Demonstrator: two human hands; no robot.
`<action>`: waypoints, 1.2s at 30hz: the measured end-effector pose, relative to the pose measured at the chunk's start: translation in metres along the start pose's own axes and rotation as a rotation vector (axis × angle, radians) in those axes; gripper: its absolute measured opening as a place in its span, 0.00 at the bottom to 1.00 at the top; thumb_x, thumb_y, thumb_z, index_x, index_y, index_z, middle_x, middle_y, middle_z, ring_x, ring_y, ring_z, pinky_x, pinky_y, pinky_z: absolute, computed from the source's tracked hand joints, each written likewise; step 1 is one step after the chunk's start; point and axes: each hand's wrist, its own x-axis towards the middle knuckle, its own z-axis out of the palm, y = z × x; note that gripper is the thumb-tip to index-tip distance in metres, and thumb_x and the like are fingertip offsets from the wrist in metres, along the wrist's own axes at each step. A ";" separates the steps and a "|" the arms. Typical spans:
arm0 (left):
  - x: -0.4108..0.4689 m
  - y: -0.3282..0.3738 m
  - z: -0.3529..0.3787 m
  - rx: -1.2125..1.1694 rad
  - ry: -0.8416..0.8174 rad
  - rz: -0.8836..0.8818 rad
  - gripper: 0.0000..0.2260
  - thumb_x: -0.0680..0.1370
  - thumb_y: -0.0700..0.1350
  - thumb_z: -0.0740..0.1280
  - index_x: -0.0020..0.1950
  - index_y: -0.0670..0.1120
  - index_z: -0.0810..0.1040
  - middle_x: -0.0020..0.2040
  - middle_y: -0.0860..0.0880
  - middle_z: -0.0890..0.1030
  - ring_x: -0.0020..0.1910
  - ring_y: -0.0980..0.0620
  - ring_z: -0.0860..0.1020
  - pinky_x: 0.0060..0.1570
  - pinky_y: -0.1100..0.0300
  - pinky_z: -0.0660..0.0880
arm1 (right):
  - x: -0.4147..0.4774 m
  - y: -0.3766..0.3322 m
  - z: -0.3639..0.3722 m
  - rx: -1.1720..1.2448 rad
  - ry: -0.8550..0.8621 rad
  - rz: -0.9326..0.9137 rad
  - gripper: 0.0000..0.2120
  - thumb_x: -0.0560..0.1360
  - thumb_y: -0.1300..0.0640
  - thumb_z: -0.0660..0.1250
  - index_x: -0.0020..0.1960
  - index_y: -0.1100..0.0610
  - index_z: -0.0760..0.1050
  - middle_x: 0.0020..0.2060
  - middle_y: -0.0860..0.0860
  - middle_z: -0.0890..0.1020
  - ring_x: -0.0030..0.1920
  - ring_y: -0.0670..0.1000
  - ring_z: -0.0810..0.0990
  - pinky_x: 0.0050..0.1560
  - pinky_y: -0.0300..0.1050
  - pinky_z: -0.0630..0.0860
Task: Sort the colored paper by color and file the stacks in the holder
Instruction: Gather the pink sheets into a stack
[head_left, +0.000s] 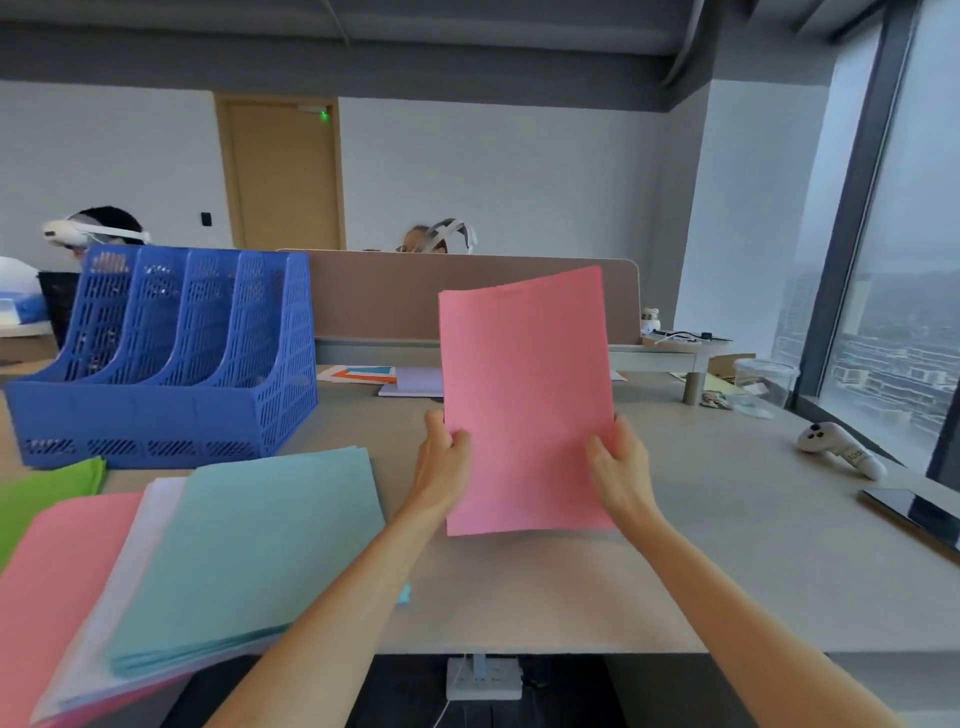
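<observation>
You hold the pink paper stack (524, 400) upright above the desk (727, 545), right of the blue file holder (166, 358); left hand (441, 462) and right hand (618, 467) both grip its side edges.

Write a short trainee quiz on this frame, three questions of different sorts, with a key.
1. True or false: the pink stack already stands in the blue holder.
2. Which grip holds the pink stack? A left only, B right only, C both.
3. Fill in: the top sheets of the pile lying left on the table are ___.
Key: 1 false. 2 C: left hand and right hand both hold it. 3 teal.
</observation>
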 end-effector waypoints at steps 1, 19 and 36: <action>0.001 0.004 -0.009 -0.006 0.022 0.015 0.06 0.80 0.41 0.53 0.56 0.44 0.64 0.41 0.46 0.73 0.35 0.49 0.70 0.33 0.56 0.64 | 0.000 -0.009 0.003 0.001 0.006 -0.020 0.07 0.75 0.66 0.56 0.42 0.55 0.69 0.35 0.49 0.73 0.35 0.49 0.68 0.34 0.44 0.65; -0.064 -0.076 -0.281 0.010 0.290 -0.277 0.15 0.73 0.47 0.58 0.58 0.46 0.71 0.54 0.46 0.79 0.47 0.49 0.78 0.44 0.56 0.75 | -0.095 -0.109 0.216 -0.034 -0.664 0.079 0.13 0.73 0.69 0.54 0.36 0.55 0.70 0.32 0.52 0.75 0.30 0.49 0.72 0.24 0.35 0.67; -0.102 -0.129 -0.337 0.623 0.170 -0.464 0.24 0.79 0.41 0.59 0.71 0.35 0.55 0.63 0.37 0.74 0.60 0.40 0.75 0.56 0.50 0.73 | -0.148 -0.117 0.263 -0.337 -0.871 0.046 0.23 0.78 0.59 0.57 0.71 0.59 0.57 0.61 0.56 0.73 0.56 0.56 0.75 0.51 0.46 0.74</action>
